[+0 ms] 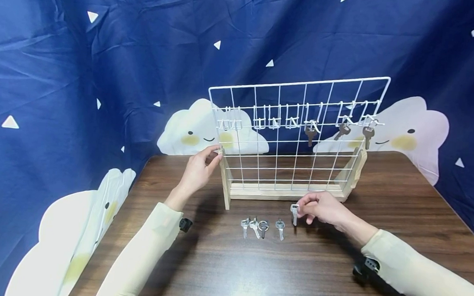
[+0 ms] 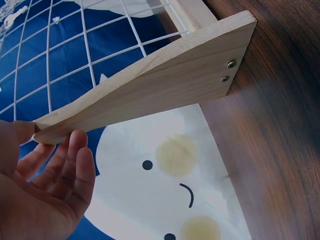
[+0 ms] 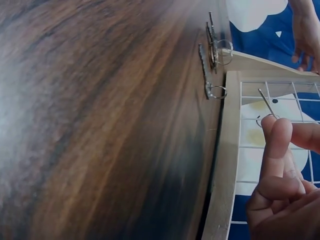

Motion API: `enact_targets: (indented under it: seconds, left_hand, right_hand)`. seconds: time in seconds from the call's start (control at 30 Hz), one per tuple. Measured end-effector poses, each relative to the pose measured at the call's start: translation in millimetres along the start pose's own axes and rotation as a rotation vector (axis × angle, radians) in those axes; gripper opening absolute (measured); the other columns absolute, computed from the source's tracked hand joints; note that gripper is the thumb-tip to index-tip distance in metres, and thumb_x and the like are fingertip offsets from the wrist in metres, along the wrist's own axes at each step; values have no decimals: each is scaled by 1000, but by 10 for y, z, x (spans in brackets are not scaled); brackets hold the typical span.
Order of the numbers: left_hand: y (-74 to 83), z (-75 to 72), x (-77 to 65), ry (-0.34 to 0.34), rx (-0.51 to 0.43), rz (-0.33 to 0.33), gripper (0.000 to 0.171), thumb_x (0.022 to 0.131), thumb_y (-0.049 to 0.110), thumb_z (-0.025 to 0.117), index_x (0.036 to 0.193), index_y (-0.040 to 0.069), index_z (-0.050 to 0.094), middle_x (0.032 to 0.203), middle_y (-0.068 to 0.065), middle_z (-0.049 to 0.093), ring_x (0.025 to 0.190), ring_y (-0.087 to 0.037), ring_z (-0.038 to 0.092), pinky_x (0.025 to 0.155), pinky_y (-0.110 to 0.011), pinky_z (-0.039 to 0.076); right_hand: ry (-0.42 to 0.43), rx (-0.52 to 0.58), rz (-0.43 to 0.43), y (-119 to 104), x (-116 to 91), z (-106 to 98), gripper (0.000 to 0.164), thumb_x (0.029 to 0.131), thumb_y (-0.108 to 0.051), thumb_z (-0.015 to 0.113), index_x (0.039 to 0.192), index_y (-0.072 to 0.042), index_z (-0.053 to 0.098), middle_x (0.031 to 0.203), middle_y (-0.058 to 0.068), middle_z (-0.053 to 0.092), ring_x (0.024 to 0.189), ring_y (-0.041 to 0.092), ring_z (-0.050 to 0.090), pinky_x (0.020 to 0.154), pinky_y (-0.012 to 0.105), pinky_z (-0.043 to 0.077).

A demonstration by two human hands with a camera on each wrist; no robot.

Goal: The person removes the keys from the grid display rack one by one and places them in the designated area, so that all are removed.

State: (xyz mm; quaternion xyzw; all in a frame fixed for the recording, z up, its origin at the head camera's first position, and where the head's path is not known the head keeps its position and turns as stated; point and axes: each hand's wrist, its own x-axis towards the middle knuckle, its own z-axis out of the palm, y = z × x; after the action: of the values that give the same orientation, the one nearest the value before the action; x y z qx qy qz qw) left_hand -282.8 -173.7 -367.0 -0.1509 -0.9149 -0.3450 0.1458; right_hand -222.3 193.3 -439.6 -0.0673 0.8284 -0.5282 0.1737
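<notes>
A white wire grid rack (image 1: 292,84) stands upright in a pale wooden frame on the table. My left hand (image 1: 197,168) grips the upper end of its left wooden side panel (image 2: 170,82), thumb on one side and fingers on the other. Between thumb and fingertips my right hand (image 1: 324,208) pinches a silver key (image 1: 295,213) with a ring, raised in front of the frame's base bar (image 1: 282,196). Left of it lie a single key (image 1: 280,230) and a cluster of three ringed keys (image 1: 245,229). Part of the pinched key is hidden by the fingers.
White hooks (image 1: 292,122) line the grid's upper part. Three keys hang on the right-hand ones, including a brownish key (image 1: 310,134) and one at the far right (image 1: 368,134). Behind the brown wooden table (image 1: 231,259) hangs a blue curtain (image 1: 145,49) with clouds and white triangles.
</notes>
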Motion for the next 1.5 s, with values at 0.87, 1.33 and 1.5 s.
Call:
enact_targets:
  seconds: [0.87, 1.33, 1.5]
  left_hand:
    - [0, 0, 8, -3, -12, 5, 40, 103, 32, 56, 137, 12, 59, 108, -10, 74, 93, -25, 71, 87, -40, 58]
    - [-14, 7, 0, 0, -13, 15, 41, 103, 33, 56, 137, 12, 59, 108, -10, 73, 94, -25, 71, 86, -41, 58]
    - [-20, 10, 0, 2, -8, 13, 41, 103, 34, 56, 137, 13, 59, 107, -9, 74, 93, -24, 71, 86, -41, 58]
  right_hand:
    - [-141, -52, 28, 195, 14, 89, 19, 82, -7, 68, 99, 2, 68, 78, 5, 74, 55, 10, 63, 40, 15, 30]
    - [-104, -105, 14, 254, 26, 143, 19, 82, -10, 70, 98, 1, 69, 74, 2, 74, 50, 9, 61, 41, 16, 32]
    - [-84, -117, 20, 229, 6, 155, 20, 81, -8, 71, 99, 0, 70, 76, 4, 75, 50, 10, 61, 40, 17, 32]
